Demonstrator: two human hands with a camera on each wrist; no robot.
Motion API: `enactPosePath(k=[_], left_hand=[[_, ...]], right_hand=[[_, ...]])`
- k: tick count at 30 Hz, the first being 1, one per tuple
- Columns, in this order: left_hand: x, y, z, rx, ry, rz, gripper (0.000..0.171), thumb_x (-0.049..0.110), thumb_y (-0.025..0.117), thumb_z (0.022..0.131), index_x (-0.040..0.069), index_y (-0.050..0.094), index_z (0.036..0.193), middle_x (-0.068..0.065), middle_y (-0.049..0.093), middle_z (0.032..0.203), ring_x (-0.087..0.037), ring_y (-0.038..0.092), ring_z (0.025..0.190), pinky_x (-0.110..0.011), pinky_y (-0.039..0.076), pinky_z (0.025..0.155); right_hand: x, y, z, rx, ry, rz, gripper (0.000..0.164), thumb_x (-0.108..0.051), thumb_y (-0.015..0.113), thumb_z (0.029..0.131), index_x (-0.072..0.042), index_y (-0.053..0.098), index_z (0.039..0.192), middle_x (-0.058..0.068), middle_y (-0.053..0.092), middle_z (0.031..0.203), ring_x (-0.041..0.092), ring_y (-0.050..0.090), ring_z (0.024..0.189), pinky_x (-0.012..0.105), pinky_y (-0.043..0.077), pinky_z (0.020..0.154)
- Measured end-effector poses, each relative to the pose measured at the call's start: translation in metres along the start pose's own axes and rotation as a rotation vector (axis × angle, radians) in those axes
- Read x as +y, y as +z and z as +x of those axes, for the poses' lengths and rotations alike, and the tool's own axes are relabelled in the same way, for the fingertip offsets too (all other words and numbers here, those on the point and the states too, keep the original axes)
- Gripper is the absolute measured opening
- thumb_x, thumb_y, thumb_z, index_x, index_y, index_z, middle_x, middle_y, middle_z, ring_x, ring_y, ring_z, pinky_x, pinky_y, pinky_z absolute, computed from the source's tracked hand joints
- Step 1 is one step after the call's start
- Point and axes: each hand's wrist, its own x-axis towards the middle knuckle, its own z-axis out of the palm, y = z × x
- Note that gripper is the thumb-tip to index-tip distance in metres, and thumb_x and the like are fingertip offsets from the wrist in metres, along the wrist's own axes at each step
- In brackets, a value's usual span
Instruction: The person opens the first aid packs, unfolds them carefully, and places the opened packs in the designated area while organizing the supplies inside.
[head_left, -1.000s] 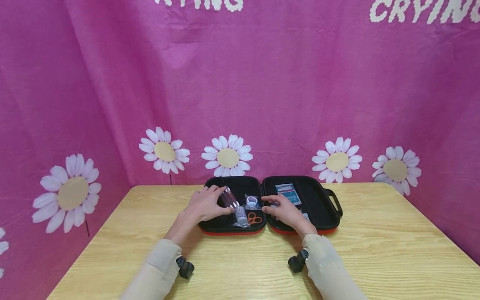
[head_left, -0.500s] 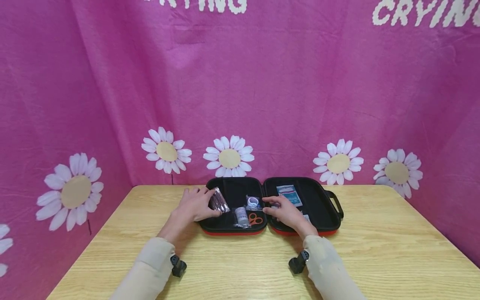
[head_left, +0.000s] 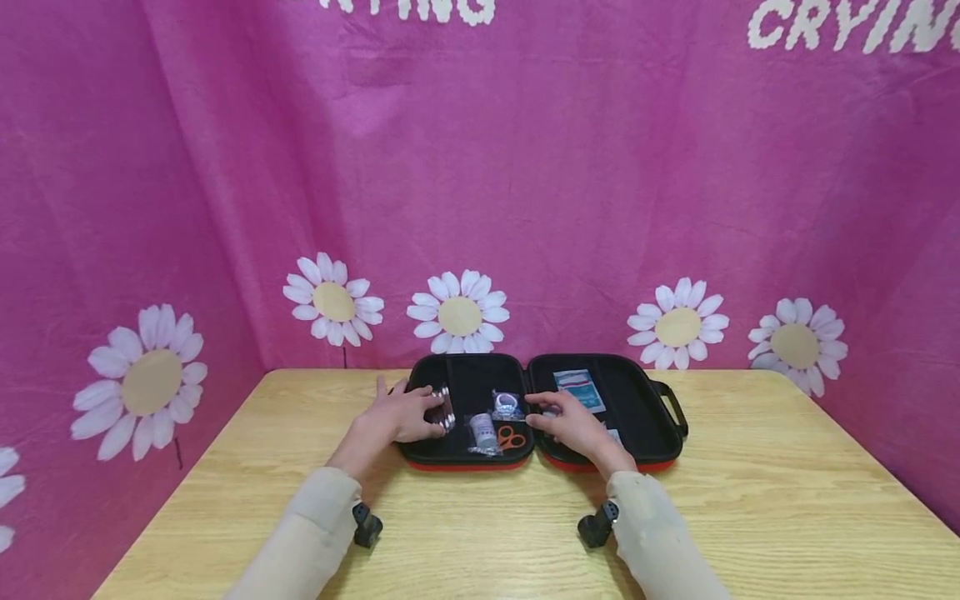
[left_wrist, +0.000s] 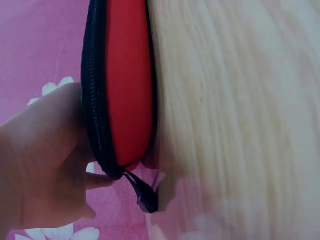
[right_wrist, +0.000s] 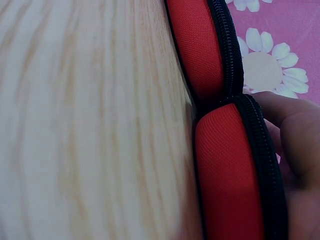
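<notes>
An unzipped red and black hard case (head_left: 480, 461) lies open on the table, its two halves side by side. My left hand (head_left: 382, 421) reaches over the left rim, thumb and forefinger at a clear packet of dark swabs (head_left: 446, 408) in the narrow left compartment. The left wrist view hides those fingertips behind the case wall. At the middle hinge, my right hand (head_left: 573, 423) hovers over the right half, thumb and forefinger apart at the inner rim. Near its fingertips is a wrapped tape roll (head_left: 507, 405). Below lie a wrapped white bandage roll (head_left: 483, 431) and orange-handled scissors (head_left: 512, 437).
A blue and white sachet (head_left: 580, 388) lies in the right half, which has a black carry handle (head_left: 671, 408) on its outer side. The wooden table (head_left: 480, 533) ends at a pink curtain (head_left: 555, 208) printed with daisies.
My left hand has carried the swab packet leftward and down, from above the bandage roll into the left compartment. The packet has turned more upright. My right hand has stayed nearly still.
</notes>
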Motion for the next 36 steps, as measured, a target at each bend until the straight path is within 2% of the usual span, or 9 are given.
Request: enactPosePath(k=[6,13,17,22,29,32,36], left_hand=[[0.009,0.000,0.005,0.029,0.045,0.045,0.048,0.040,0.060,0.095,0.029,0.056,0.142,-0.008,0.046,0.152,-0.044,0.020,0.149,-0.072,0.002,0.116],[0.018,0.002,0.009,-0.035,0.097,0.001,0.051,0.035,0.057,0.098,0.016,0.051,0.146,-0.005,0.044,0.155,-0.039,0.019,0.151,-0.067,0.007,0.119],[0.018,0.003,0.010,0.004,0.042,0.011,0.060,0.042,0.060,0.096,0.014,0.048,0.148,-0.007,0.042,0.156,-0.037,0.022,0.151,-0.064,0.009,0.121],[0.016,0.002,0.011,0.071,-0.039,0.070,0.060,0.050,0.062,0.093,0.013,0.057,0.140,-0.011,0.051,0.149,-0.040,0.032,0.146,-0.067,0.012,0.119],[0.028,0.003,0.020,0.150,-0.094,0.158,0.049,0.047,0.064,0.093,0.014,0.065,0.129,-0.013,0.060,0.135,-0.039,0.046,0.134,-0.076,0.001,0.114],[0.035,0.004,0.024,0.155,-0.073,0.152,0.042,0.038,0.061,0.096,0.014,0.064,0.130,-0.013,0.060,0.134,-0.039,0.047,0.133,-0.077,0.003,0.113],[0.037,0.005,0.028,0.121,0.003,0.086,0.039,0.030,0.059,0.097,0.013,0.062,0.132,-0.013,0.057,0.137,-0.040,0.047,0.132,-0.076,0.013,0.112]], right_hand=[[0.000,-0.002,-0.001,-0.010,-0.011,0.003,0.043,-0.021,0.066,0.095,-0.008,0.061,0.135,0.019,0.053,0.137,0.021,0.058,0.095,0.029,0.051,0.067],[0.000,-0.001,0.000,-0.017,-0.016,0.011,0.043,-0.022,0.067,0.095,-0.007,0.061,0.135,0.019,0.052,0.136,0.020,0.057,0.091,0.029,0.050,0.066],[0.001,-0.001,0.000,-0.012,-0.016,0.008,0.043,-0.022,0.067,0.095,-0.007,0.061,0.135,0.020,0.053,0.135,0.019,0.057,0.090,0.029,0.050,0.066],[0.001,-0.002,0.001,-0.002,-0.012,-0.004,0.043,-0.021,0.067,0.094,-0.009,0.062,0.135,0.019,0.054,0.134,0.019,0.057,0.090,0.028,0.051,0.067],[0.001,-0.002,0.000,-0.001,-0.006,0.002,0.042,-0.021,0.067,0.095,-0.010,0.062,0.135,0.016,0.055,0.134,0.019,0.057,0.088,0.029,0.051,0.067],[0.002,-0.002,0.000,-0.007,-0.010,0.007,0.043,-0.021,0.067,0.095,-0.009,0.061,0.135,0.017,0.054,0.135,0.019,0.057,0.089,0.029,0.051,0.067],[0.002,-0.003,0.000,-0.016,-0.022,-0.003,0.043,-0.021,0.066,0.095,-0.008,0.060,0.136,0.019,0.053,0.137,0.019,0.057,0.090,0.029,0.051,0.066]])
